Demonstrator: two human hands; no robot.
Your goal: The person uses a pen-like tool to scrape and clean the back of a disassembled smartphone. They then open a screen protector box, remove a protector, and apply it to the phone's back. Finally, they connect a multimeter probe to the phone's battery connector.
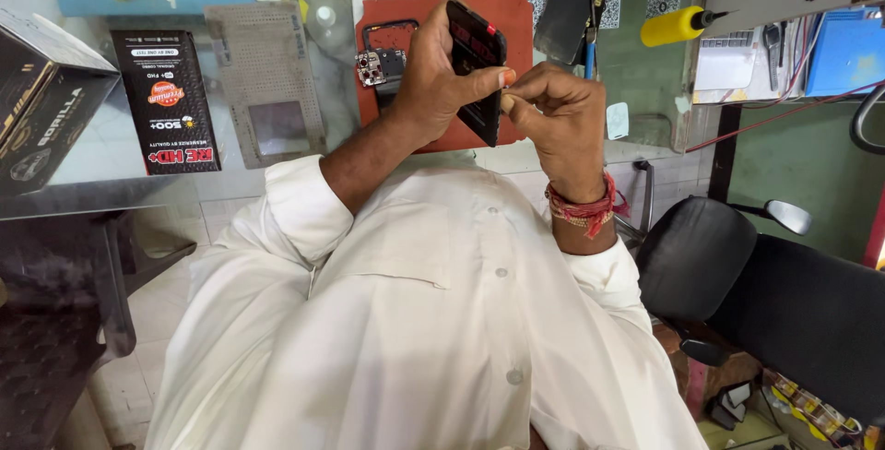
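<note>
Black boxes [166, 100] — phone screen [475, 72]

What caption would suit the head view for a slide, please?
Left hand grips a dark phone over a red mat while right hand pinches its edge.

A slim black rectangular smartphone [477, 67] with a glossy dark face showing faint red reflections stands nearly upright, tilted edge-on, above a red-brown rubber work mat [516, 21]. It is gripped along its left side and pinched at its lower right edge.
</note>
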